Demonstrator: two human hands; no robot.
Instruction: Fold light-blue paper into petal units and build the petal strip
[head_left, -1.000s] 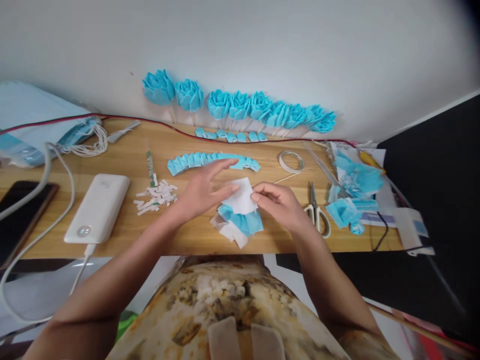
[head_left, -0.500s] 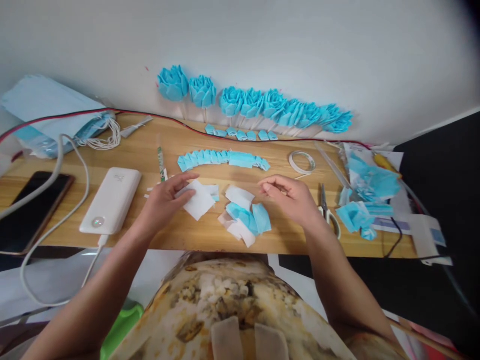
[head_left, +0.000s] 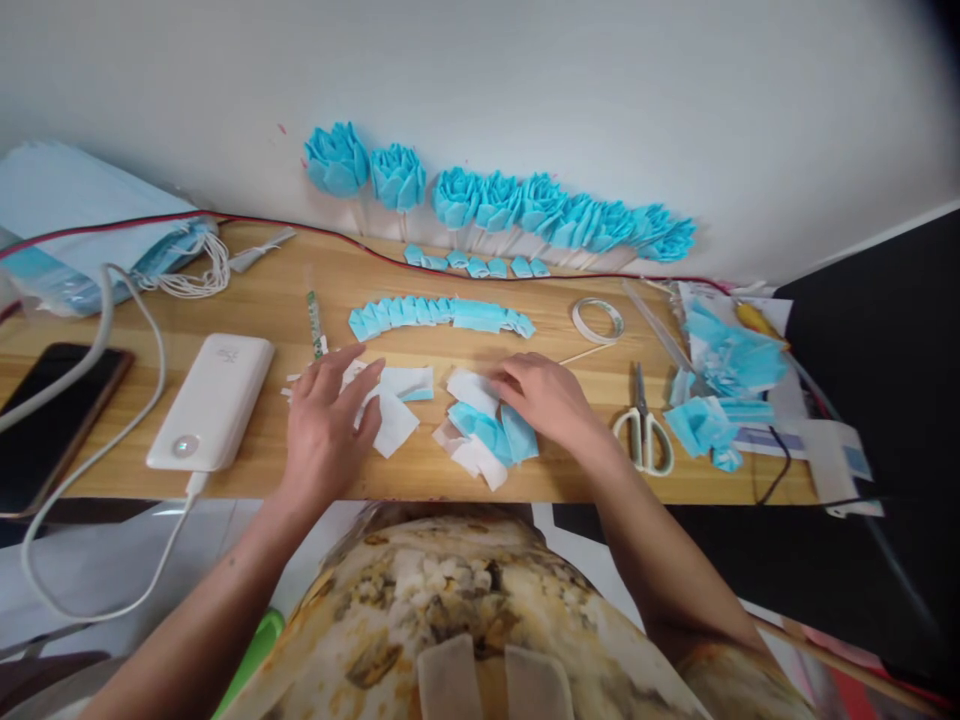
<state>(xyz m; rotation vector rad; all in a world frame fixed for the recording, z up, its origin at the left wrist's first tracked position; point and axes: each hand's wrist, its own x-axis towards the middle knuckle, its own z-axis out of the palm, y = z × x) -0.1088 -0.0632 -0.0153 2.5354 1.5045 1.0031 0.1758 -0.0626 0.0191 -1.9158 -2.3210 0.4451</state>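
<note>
My left hand is open, its fingers spread above the table beside a white square of thin fabric. Another white and blue piece lies just behind that square. My right hand has its fingers bent together, with the tips at the edge of a white fabric piece. That piece is the rear one in a loose pile of blue and white cut pieces. Behind both hands, a curved row of folded blue pieces lies on the wood.
Blue fabric flowers on sticks lean along the wall. Tape roll, scissors and fabric scraps are on the right. A power bank, phone and stack of masks are on the left. A red-black cable crosses behind.
My left hand has let go of the white square, which now lies on the table, and its fingers have spread. My right hand has moved left and down to the pile.
</note>
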